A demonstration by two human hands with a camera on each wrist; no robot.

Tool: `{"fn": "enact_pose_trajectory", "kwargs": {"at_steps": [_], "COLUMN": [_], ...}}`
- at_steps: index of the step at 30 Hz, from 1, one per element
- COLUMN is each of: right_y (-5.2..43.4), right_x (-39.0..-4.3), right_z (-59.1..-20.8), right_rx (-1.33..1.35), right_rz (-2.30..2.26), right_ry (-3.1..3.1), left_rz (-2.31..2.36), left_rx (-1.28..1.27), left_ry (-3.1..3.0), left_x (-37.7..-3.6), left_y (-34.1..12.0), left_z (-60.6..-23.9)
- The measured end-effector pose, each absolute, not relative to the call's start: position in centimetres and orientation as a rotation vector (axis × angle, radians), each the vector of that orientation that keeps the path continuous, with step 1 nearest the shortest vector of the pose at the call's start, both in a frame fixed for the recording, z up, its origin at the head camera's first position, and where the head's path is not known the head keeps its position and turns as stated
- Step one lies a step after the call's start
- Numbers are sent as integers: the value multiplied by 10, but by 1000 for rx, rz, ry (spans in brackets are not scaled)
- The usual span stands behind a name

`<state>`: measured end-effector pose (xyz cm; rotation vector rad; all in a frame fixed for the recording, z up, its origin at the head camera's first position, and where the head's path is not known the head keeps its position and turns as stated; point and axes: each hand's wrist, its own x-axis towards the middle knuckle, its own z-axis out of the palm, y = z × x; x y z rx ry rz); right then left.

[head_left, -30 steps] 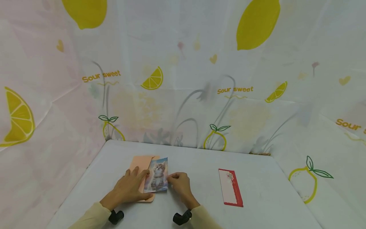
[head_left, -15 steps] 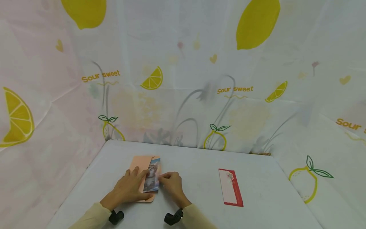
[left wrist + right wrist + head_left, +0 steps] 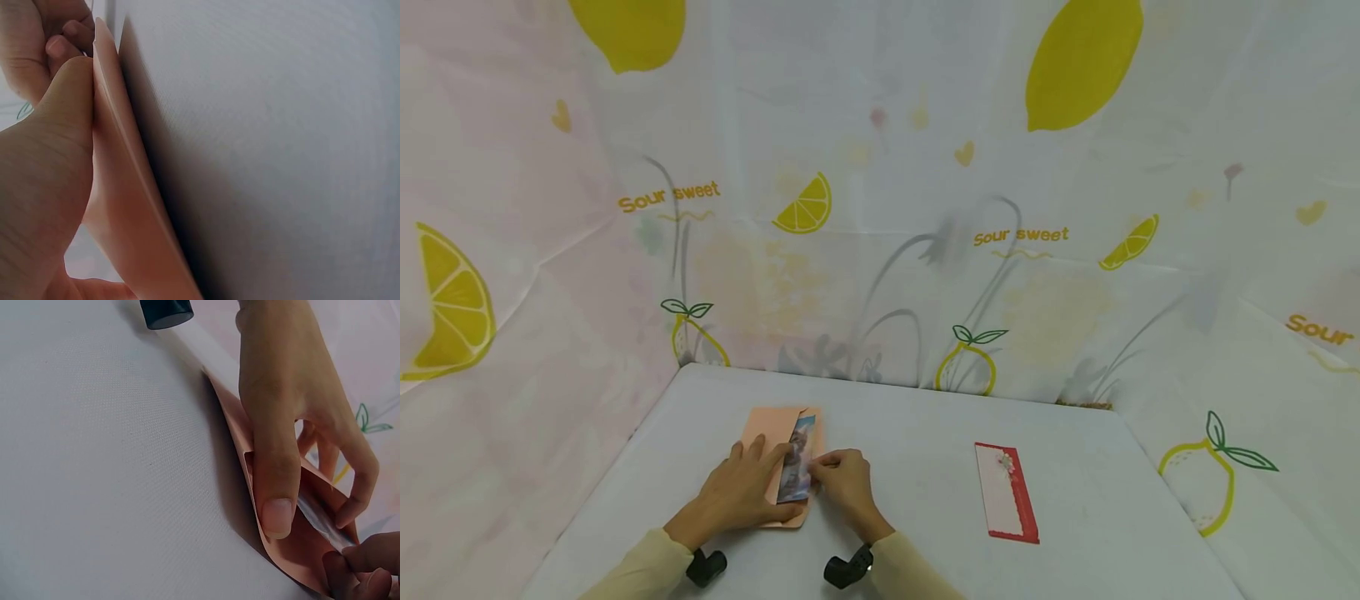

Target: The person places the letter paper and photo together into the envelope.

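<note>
A peach paper envelope (image 3: 767,422) lies on the table, its opening facing right. Inside that opening sits a kitten picture card (image 3: 799,468), with only a strip of it showing. My left hand (image 3: 737,490) presses on the envelope with fingers spread; in the right wrist view its thumb (image 3: 277,515) rests along the envelope's lower side, near the mouth. My right hand (image 3: 847,487) pinches the card's right edge between thumb and forefinger. The left wrist view shows the envelope's edge (image 3: 134,187) slightly raised from the table.
A pink and red card or envelope (image 3: 1006,492) with a small flower decoration lies on the right of the white table (image 3: 917,450). A lemon-print cloth (image 3: 880,275) hangs behind and at the sides. Black wrist cameras (image 3: 706,568) sit on both wrists.
My right hand has moved left, sliding the kitten card deeper into the envelope, so less of the picture shows. The left hand has stayed in place on the envelope.
</note>
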<state>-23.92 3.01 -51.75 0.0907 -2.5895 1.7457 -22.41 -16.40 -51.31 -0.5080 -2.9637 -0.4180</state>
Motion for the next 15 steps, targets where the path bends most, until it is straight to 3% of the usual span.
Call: {"fn": "enact_pose_trajectory", "kwargs": {"at_steps": [15], "right_y": [21], "right_x": [-240], "right_z": [-514], "right_rx": [105], "right_rz": [1671], "right_ry": [-2634], "left_rz": [-425], "left_rx": [-522], "left_ry": [-2976], "left_x": [-224], "left_y": [-165], "left_z": [-514]}}
